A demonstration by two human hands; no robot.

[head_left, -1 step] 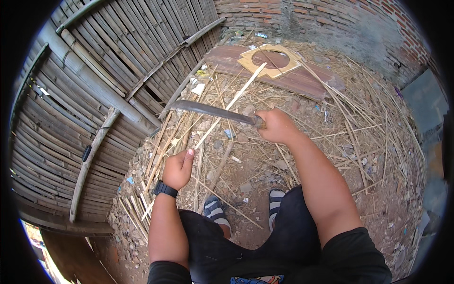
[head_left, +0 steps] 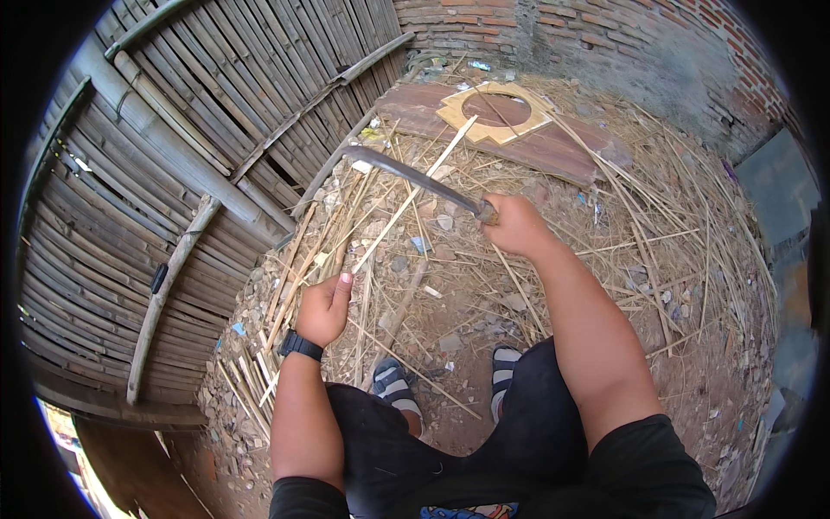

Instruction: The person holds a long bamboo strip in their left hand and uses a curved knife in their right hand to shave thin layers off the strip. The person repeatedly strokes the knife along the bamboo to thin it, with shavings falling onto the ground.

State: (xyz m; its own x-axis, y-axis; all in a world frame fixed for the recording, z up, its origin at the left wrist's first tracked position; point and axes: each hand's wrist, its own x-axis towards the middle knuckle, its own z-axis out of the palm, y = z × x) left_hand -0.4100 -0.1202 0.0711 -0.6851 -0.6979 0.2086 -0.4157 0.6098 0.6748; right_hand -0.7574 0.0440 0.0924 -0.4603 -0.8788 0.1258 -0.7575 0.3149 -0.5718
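Observation:
My left hand point(head_left: 324, 310), wearing a black wristwatch point(head_left: 301, 346), is closed on the near end of a long pale bamboo strip point(head_left: 389, 227), thumb laid along it. The strip slants away to the far right. My right hand point(head_left: 519, 227) grips the handle of a machete point(head_left: 398, 167) with a dark blade and curved tip. Its blade points left and crosses over the strip's middle; whether they touch, I cannot tell.
Split bamboo pieces, straw and rubble litter the ground. A brown board point(head_left: 415, 108) lies at the back, bearing a yellowish wooden panel point(head_left: 451, 112) with a round hole. A bamboo wall point(head_left: 86, 251) stands left, a brick wall point(head_left: 596, 52) behind. My sandalled feet point(head_left: 396, 387) are below.
The machete has shifted right and its tip has swung up and away, so the blade slants more and looks narrower. My left hand and the strip have barely moved.

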